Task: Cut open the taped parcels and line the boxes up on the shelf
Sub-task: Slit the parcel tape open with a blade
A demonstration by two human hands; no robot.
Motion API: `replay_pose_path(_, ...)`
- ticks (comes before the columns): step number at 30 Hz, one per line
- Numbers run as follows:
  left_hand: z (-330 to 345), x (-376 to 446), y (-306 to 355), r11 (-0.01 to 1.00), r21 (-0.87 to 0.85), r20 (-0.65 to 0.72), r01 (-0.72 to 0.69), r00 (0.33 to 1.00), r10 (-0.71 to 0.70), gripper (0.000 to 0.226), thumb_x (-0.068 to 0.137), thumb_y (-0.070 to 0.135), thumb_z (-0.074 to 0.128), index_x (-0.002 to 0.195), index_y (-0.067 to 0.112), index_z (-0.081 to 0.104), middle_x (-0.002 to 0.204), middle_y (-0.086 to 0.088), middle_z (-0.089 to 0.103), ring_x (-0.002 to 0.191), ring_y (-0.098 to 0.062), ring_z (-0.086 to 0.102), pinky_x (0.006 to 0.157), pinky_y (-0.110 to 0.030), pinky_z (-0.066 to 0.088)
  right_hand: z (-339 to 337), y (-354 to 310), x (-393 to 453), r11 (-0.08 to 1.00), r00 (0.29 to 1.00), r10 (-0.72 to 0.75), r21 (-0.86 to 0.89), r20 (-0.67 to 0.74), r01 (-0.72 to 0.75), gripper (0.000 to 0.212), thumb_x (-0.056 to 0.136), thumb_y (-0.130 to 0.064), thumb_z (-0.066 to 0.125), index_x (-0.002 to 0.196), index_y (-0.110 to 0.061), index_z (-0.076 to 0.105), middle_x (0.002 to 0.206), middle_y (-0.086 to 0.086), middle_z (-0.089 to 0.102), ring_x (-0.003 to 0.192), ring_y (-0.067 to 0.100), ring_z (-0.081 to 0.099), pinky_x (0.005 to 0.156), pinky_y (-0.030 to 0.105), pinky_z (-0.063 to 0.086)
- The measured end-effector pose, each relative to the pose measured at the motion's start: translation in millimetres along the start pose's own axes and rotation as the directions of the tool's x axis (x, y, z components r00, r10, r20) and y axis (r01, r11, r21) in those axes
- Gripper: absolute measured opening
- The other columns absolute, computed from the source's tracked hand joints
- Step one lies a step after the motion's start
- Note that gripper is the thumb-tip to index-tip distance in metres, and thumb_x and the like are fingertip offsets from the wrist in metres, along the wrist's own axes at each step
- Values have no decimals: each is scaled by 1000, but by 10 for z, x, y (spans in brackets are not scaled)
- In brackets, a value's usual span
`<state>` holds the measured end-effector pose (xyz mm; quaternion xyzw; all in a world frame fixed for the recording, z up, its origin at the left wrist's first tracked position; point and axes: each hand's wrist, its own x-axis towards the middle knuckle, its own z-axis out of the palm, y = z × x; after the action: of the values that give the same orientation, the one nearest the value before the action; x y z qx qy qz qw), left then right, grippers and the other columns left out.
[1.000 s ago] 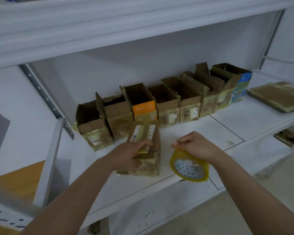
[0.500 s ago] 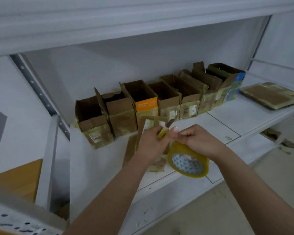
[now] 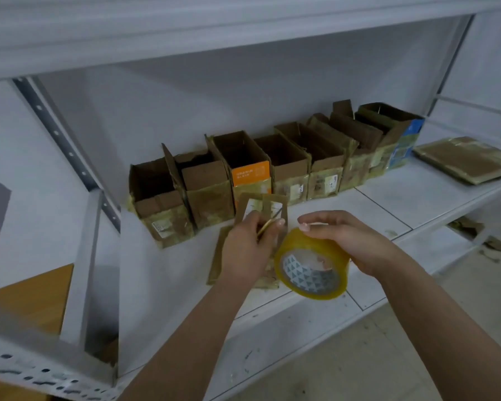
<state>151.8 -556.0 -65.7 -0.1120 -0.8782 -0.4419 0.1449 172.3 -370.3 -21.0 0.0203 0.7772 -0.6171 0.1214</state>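
Here the left hand (image 3: 248, 250) pinches the sticky tape end, the right hand (image 3: 349, 241) grips the tape roll (image 3: 311, 266), and the light flat parcel (image 3: 261, 209) looks easiest held by its stiff edges.

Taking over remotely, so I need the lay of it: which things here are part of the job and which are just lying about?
Part of the job:
- left hand pinching a yellow strip
- right hand holding the tape roll
- flat box under the hands
- row of opened boxes
- shelf

Lying about:
- flattened cardboard, far right
- scraps below the shelf
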Motion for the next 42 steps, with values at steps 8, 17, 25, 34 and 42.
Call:
replay_pose_path(8, -383, 73, -155, 989, 124, -126, 80, 990, -64, 32, 93, 46, 58, 70, 28, 45, 61, 6, 54, 56, -10, 51, 49, -26, 34, -170, -97, 27, 987, 992, -112, -106, 56, 117, 56, 56, -62, 70, 92, -20, 74, 73, -8, 73, 67, 8, 69, 58, 20, 51)
replay_pose_path(17, -580, -56, -553, 946, 274, -168, 176, 977, -133, 32, 94, 43, 57, 72, 23, 45, 61, 6, 50, 58, -12, 48, 52, -28, 33, -150, 341, 215, 790, 996, -39, -613, -77, -17, 34, 77, -69, 64, 80, -35, 67, 91, -18, 63, 92, 12, 62, 82, 36, 52)
replay_pose_path(25, -436, -51, -834, 934, 281, -115, 222, 974, -197, 35, 95, 42, 56, 67, 27, 41, 61, 4, 52, 57, -12, 50, 50, -27, 33, -20, 554, 411, 696, 995, -18, -715, -102, -61, 34, 79, -71, 60, 81, -37, 63, 95, -14, 62, 94, 13, 59, 78, 32, 47)
replay_pose_path(34, -11, -310, -1060, 688, -445, -10, 573, 765, -644, 35, 96, 51, 51, 75, 24, 49, 48, 16, 51, 43, 1, 44, 43, -19, 34, 202, 663, 585, 688, 998, 37, -723, -55, -65, 32, 82, -71, 56, 83, -39, 61, 93, -13, 58, 92, 13, 57, 75, 32, 43)
replay_pose_path(42, -97, -279, -1065, 718, -303, -30, 626, 747, -664, 47, 89, 64, 50, 75, 19, 55, 68, 3, 64, 50, -9, 48, 46, -24, 36, 188, 668, 635, 679, 997, 78, -731, -26, -72, 33, 82, -72, 55, 83, -40, 59, 96, -13, 57, 95, 14, 58, 80, 35, 48)
